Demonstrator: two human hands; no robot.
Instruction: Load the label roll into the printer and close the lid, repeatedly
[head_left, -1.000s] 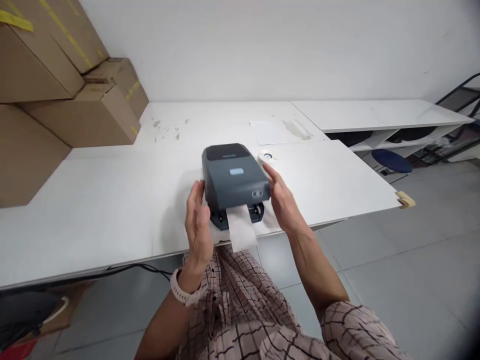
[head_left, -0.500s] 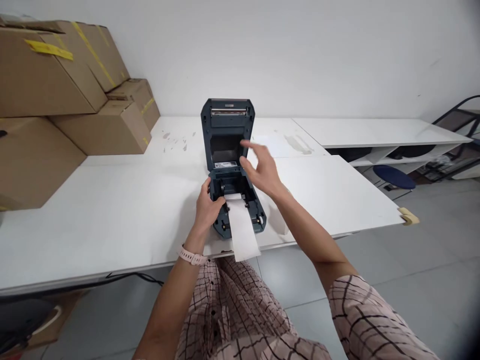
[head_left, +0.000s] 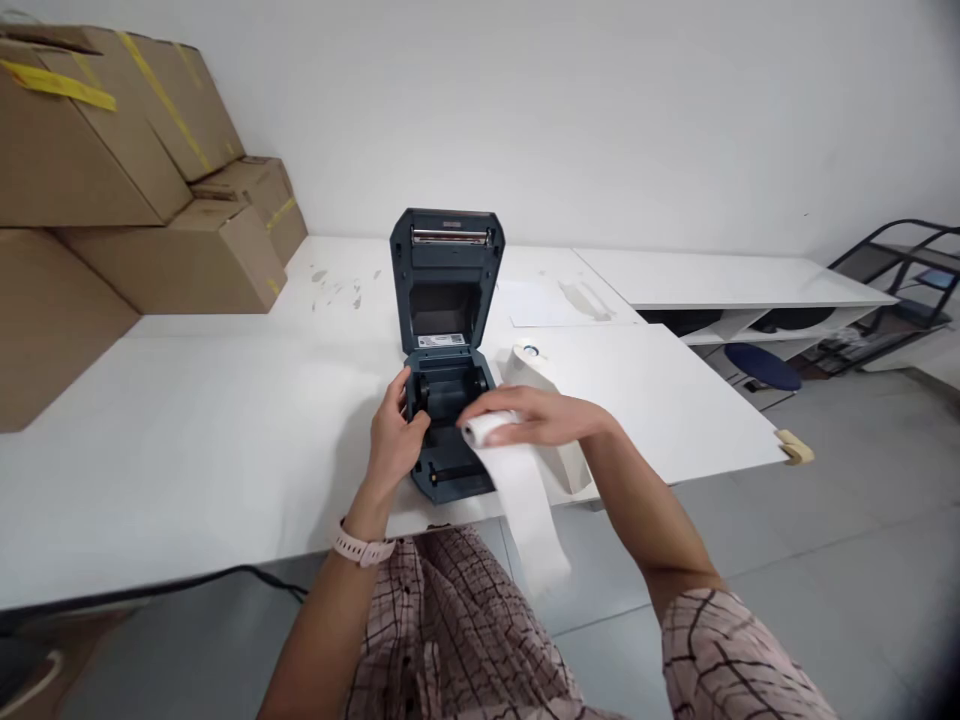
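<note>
Here at the white flat surface (head_left: 247,420), the dark blue-grey plastic box-shaped printer (head_left: 450,395) sits close to the front edge, its hinged lid (head_left: 450,300) standing up and the inside laid bare. The left hand (head_left: 396,440) has its grip clamped on the printer's left side wall, thumb over the rim, fingers along the outside. And the right hand (head_left: 551,415) has the small white paper roll (head_left: 491,428), grip closed around it, thumb below and fingers above! That roll is at the right side of the open base, its hollow core facing left, out of the 2 dark holders (head_left: 422,390) farther back in the bay. A white paper strip (head_left: 525,510) hangs from it, down past the surface's front edge, its lower end blurred. Just right of the printer there's a bulky white paper bundle (head_left: 574,465), perhaps a larger roll; the right hand and wrist cover its middle. Behind it lies a flat white sheet (head_left: 536,305). Over on the left, brown cardboard boxes with yellow tape (head_left: 90,160) are piled up.
</note>
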